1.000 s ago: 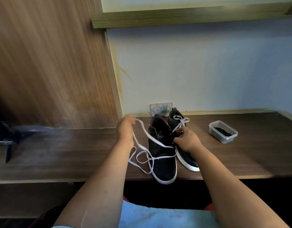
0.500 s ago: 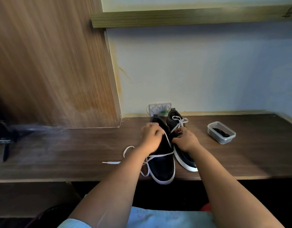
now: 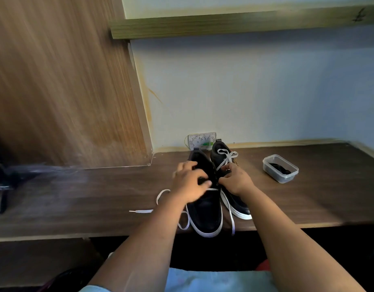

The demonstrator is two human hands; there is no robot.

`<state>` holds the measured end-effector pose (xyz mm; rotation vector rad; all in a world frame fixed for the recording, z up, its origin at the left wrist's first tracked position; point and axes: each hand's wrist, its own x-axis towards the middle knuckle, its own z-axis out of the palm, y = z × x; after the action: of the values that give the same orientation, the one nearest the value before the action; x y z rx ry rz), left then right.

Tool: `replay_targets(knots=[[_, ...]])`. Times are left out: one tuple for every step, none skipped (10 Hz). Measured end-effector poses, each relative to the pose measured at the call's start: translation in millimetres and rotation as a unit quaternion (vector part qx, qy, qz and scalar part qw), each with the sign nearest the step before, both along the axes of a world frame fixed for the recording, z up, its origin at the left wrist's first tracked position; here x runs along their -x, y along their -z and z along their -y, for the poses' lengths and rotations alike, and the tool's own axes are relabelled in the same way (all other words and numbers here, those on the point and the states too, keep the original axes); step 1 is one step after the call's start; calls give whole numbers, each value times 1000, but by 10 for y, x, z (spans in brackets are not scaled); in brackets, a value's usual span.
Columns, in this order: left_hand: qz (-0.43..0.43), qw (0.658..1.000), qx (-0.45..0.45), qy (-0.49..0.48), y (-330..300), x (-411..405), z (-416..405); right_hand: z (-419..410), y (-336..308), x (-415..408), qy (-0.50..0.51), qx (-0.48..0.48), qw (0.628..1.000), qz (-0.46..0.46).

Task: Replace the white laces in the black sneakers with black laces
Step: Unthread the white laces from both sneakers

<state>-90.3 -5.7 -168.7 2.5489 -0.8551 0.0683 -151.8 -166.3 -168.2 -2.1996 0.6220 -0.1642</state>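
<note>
Two black sneakers stand on a wooden desk point(image 3: 97, 207). On the left sneaker point(image 3: 205, 209), the left hand point(image 3: 189, 184) curls over its tongue; the right hand point(image 3: 234, 180) pinches its white lace point(image 3: 231, 216).

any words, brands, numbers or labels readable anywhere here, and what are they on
No text can be read in this picture.
White wall plate behind the sneakers: pale markings and a green patch, too small and blurred to read.
Left sneaker and right sneaker: no brand mark shows; both hands cover the tongues.
Clear plastic container on the desk: no label visible.
Wooden shelf: a dark scrawl near its right end, not legible as letters.
</note>
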Motion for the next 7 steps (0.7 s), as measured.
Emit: replay_targets(knots=[[39, 995, -64, 62, 118, 117, 171, -6, -2, 4, -1, -1, 1000, 0], [-5, 999, 27, 28, 79, 83, 185, 8, -11, 18, -5, 5, 1000, 2], [-239, 899, 359, -75, -265, 109, 118, 38, -3, 27, -7, -6, 1000, 2], [-435, 590, 671, -108, -530, 18, -120, 42, 1, 25, -9, -18, 1000, 2], [-453, 436, 772, -96, -542, -116, -325, 27, -15, 25, -9, -12, 1000, -2], [-389, 662, 614, -184, -412, -214, -312, -17, -55, 44, -16, 26, 1000, -5], [-138, 976, 62, -154, -169, -233, -298, -130, -117, 46, -51, 142, 989, 13]])
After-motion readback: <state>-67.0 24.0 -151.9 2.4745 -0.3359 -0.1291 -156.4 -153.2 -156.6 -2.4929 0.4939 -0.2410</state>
